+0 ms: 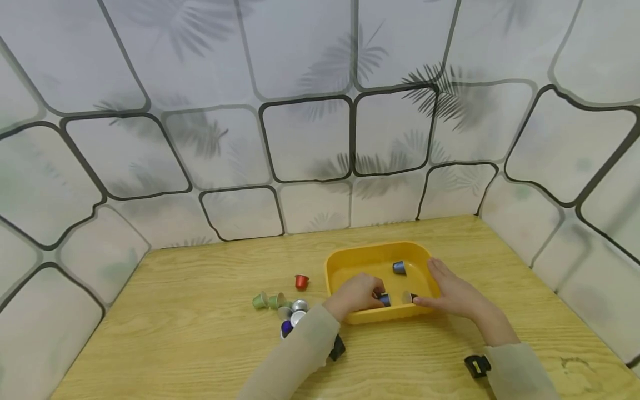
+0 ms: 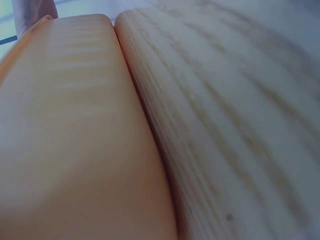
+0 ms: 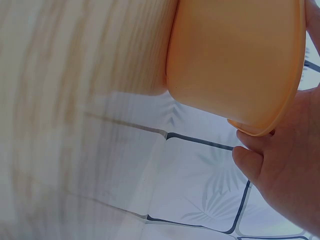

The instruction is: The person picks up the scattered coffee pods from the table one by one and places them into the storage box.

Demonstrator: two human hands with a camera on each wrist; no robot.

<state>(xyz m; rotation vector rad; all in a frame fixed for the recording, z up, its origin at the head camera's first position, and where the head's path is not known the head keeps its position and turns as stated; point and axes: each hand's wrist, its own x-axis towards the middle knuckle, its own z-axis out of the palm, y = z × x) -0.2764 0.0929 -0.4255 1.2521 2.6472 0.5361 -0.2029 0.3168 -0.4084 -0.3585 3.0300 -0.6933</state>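
The yellow tray rests on the table with coffee capsules inside. My left hand reaches over its front left rim, with curled fingers pinching a blue coffee capsule low in the tray. My right hand holds the tray's right end, fingers at the outside of the rim and thumb over the inside. Close to that thumb lies a dark capsule with a pale lid. Another blue capsule lies toward the back of the tray. The left wrist view shows the tray's outer wall, not the left fingers.
Left of the tray a red capsule stands apart. Green capsules and silver ones are grouped nearer the left forearm, beside a dark blue capsule. A patterned cloth wall rises behind the wooden table.
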